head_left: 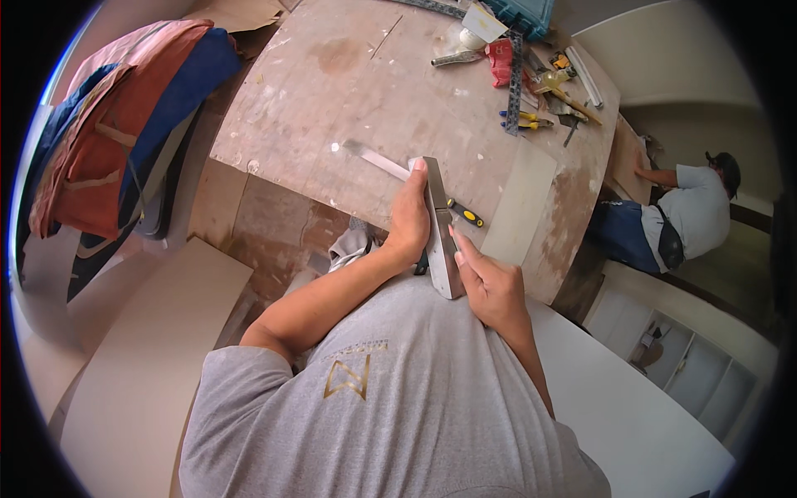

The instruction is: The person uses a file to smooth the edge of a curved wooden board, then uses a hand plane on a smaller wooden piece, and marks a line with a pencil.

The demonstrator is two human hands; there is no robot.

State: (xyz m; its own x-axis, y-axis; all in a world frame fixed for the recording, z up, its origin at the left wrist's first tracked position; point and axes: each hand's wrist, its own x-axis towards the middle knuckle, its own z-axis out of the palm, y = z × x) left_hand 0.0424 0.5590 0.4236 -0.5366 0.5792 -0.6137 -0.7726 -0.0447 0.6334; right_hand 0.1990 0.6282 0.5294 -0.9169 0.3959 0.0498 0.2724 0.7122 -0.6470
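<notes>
A long grey rectangular bar (437, 195) stands tilted between my chest and the table's near edge. My left hand (408, 212) is wrapped round its left side, the thumb lying along the upper end. A thin dark line crosses the bar near its middle. Beside that line are the bunched fingertips of my right hand (490, 286); whatever they pinch, if anything, is too small to make out. Just beyond, a yellow-and-black tool handle (466, 213) lies on the worktable (332, 108). A pale flat strip (378, 159) rests on the tabletop, its near end behind my left hand.
Pliers (525, 122), a dark ruler (514, 83), a red packet (499, 62) and a teal case (523, 15) crowd the far right. A grey panel (521, 199) lies on the table. Another person (693, 216) works at right. Bags (100, 166) hang at left.
</notes>
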